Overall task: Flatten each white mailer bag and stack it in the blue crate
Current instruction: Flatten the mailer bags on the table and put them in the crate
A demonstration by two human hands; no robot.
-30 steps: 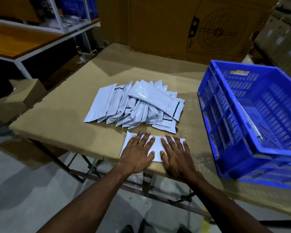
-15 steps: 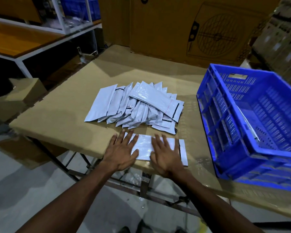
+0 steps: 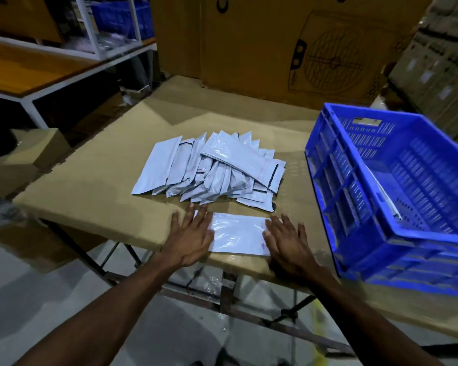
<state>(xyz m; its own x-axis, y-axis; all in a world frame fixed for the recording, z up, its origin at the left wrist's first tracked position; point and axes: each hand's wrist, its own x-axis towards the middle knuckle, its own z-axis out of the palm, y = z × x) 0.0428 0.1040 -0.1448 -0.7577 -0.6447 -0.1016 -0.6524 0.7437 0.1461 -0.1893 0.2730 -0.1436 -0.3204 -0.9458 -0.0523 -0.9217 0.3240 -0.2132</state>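
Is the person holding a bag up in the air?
No, the mailer bag lies flat on the table under both open hands.

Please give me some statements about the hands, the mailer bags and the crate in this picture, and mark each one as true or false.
1. Both hands lie flat on one white mailer bag near the table's front edge. True: the left hand and right hand press its two ends.
2. The right hand holds a bag over the blue crate. False: it rests flat on the bag on the table.
3. A pile of mailer bags lies behind the hands. True.
4. The crate stands left of the pile. False: it stands to the right.
5. The crate is empty. False: at least one white bag leans inside.
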